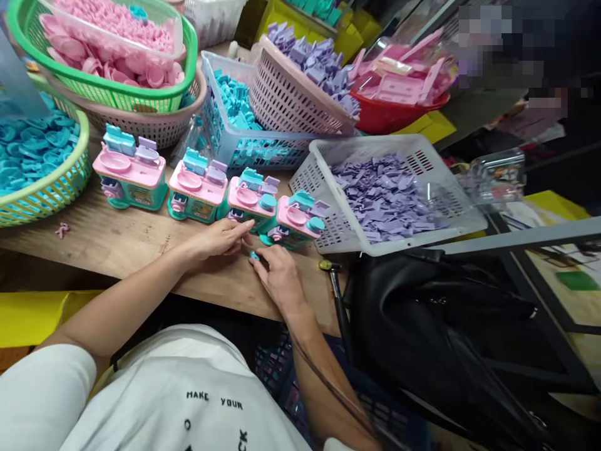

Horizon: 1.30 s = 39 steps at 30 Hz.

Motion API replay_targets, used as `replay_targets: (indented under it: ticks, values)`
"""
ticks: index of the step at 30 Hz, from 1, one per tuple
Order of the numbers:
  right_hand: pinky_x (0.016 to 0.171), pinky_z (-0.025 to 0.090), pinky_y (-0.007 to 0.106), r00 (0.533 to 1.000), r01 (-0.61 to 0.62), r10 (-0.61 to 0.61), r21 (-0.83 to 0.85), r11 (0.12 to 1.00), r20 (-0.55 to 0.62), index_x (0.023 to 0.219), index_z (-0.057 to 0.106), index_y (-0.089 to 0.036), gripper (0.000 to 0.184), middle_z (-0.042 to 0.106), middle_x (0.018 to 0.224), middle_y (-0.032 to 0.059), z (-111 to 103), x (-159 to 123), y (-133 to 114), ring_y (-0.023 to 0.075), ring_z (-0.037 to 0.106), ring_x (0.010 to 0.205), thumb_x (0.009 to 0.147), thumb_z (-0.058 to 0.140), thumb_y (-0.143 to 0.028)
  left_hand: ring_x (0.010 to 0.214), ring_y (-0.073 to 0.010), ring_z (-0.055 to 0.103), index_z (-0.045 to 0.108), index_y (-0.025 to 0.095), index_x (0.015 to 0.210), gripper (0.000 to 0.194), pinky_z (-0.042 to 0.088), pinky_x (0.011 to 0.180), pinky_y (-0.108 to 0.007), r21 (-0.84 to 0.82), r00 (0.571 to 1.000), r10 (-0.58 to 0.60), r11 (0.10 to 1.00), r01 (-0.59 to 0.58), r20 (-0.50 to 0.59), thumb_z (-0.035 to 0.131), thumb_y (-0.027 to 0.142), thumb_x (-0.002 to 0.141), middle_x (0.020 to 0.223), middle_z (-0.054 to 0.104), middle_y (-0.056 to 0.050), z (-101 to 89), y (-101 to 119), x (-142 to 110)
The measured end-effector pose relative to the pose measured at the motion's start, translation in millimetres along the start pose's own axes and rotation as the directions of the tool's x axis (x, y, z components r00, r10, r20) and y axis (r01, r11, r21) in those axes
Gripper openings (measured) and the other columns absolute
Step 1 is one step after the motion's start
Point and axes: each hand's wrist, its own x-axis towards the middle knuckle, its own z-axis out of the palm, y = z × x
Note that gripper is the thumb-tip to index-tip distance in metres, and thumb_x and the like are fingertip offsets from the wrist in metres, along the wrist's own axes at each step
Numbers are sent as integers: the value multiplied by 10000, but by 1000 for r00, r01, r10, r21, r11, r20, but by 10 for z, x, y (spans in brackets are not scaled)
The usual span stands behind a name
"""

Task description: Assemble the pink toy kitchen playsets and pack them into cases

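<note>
Several toy kitchen sets (129,178), pink on top and green below, stand in a row along the bench. My left hand (224,238) reaches to the front of the third toy kitchen (248,197), its fingers stretched toward the lower edge; contact there is hard to make out. A small blue plastic piece (254,255) is pinched in my right hand (279,275), just in front of the rightmost toy kitchen (298,219). That one and the third carry a round blue part on top at the right. The two on the left show none there.
Behind the row are a blue basket (213,134) and a tilted pink basket (291,103). A white basket (323,194) of purple pieces stands right, a green basket (51,203) of blue parts left. A hammer (335,285) lies by a black bag (408,300).
</note>
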Motion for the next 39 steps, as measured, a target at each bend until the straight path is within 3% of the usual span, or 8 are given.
replay_targets:
  ticks: [4,9,14,19,24,31,36,39]
  values:
    - [718,542,352,999,-23,19,151,988,27,866,711,-211,218,719,824,71,58,19,12,220,675,751,985,546,-292,434,-74,366,648,107,820,662,249,445,-209,-25,999,-21,999,20,-43,528,757,842,487,410,53,-97,-63,-214]
    - [759,525,320,994,87,-67,240,967,-90,886,717,-217,171,739,856,53,-97,572,-307,201,688,802,972,573,-250,433,-61,333,628,120,815,618,195,417,-191,-174,989,-36,985,10,-147,601,737,801,514,384,67,-191,-165,-375]
    - [820,482,309,990,136,-131,109,985,-50,930,734,-194,189,736,944,80,56,1283,-619,213,672,908,975,551,-209,435,-58,331,595,135,758,523,221,425,-187,-167,995,8,986,-25,-102,613,650,849,508,384,65,-185,-211,-335]
    - [773,436,303,984,176,-174,-44,983,45,907,739,-193,179,718,908,75,229,1516,-610,214,637,856,969,571,-198,427,-63,344,600,133,777,432,233,428,-193,-173,993,-13,985,-7,-114,548,538,918,500,423,57,-189,-223,-353]
    - [756,404,319,975,222,-218,-121,968,42,862,714,-186,256,675,877,86,283,1471,-635,224,574,850,1002,499,-191,418,-62,365,552,154,680,361,265,446,-190,-124,993,-12,992,-3,-120,513,388,952,475,454,44,-187,-178,-353]
    - [876,452,338,997,76,-76,-124,989,10,990,723,-189,195,704,1040,89,178,1423,-811,238,583,1025,986,529,-168,426,-46,378,486,158,580,387,204,404,-164,-221,964,-149,970,100,-219,529,250,954,526,471,21,-230,-37,-402]
    - [938,491,341,952,8,30,122,993,-305,1043,713,-220,177,711,1019,59,-178,642,-464,201,624,1000,1002,545,-255,565,-104,579,695,118,813,344,404,457,-173,-526,956,-243,841,123,-165,484,300,1015,674,613,-34,-290,14,-308]
    - [852,521,353,946,-19,98,250,968,-309,945,723,-211,175,709,880,55,-217,198,-377,200,630,865,991,563,-265,727,-167,695,714,71,933,402,567,632,-247,-686,947,-309,708,170,-85,412,313,1043,803,705,-97,-183,22,-281]
